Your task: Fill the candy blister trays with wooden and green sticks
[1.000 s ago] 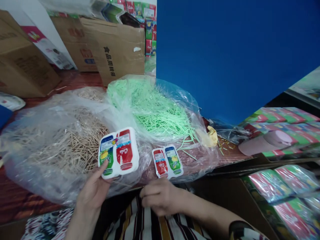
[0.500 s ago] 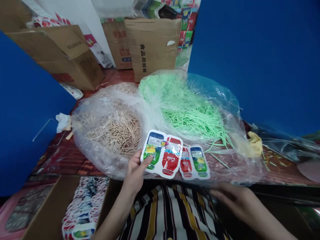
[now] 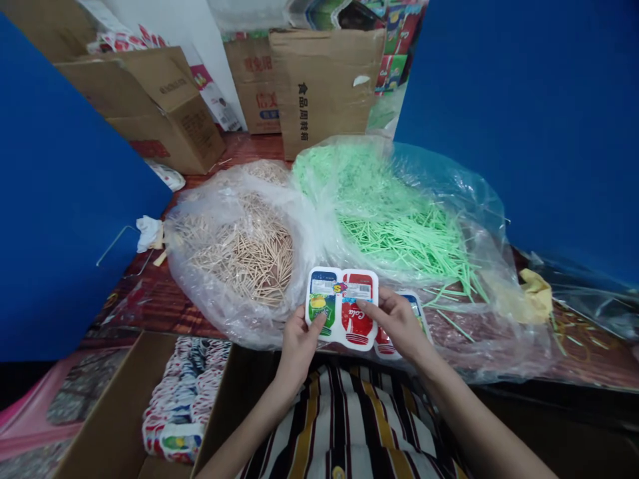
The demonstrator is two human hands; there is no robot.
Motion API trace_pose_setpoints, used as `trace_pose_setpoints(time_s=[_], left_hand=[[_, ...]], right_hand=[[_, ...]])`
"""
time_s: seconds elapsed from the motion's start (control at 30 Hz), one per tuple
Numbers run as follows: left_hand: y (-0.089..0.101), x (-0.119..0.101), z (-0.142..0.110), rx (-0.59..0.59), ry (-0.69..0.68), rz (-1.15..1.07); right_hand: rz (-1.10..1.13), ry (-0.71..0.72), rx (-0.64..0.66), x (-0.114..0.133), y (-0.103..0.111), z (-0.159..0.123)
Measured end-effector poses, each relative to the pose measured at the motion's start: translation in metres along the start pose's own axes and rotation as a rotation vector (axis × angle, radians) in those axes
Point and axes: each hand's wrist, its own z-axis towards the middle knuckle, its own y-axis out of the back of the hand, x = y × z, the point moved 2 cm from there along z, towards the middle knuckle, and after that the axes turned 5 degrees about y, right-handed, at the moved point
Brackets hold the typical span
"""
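My left hand [image 3: 298, 339] grips the left edge of a twin-bottle candy pack [image 3: 342, 307], white with a green half and a red cola half. My right hand [image 3: 394, 321] pinches the same pack at its right side, thumb and fingers closed on it. Just behind my right hand a second similar pack [image 3: 418, 313] lies on the plastic, mostly hidden. Beyond the packs sit a clear bag of tan wooden sticks [image 3: 239, 249] and a clear bag of green sticks [image 3: 394, 223].
A cardboard box [image 3: 104, 426] at lower left holds several printed packs [image 3: 182, 399]. Brown cartons [image 3: 319, 86] stand at the back of the red table [image 3: 154, 303]. A yellow scrap [image 3: 542, 286] lies at right. Blue panels close both sides.
My right hand came up from my lap and took hold of the pack's right side. The view swung slightly left, and the pack moved closer to the second pack.
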Motion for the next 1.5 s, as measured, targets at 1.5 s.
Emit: trace_pose_setpoints(time_s=[1.5], left_hand=[[0.009,0.002,0.011,-0.251,-0.31,0.906]], right_hand=[[-1.034,0.776,0.302,-0.031,-0.018,0.069]])
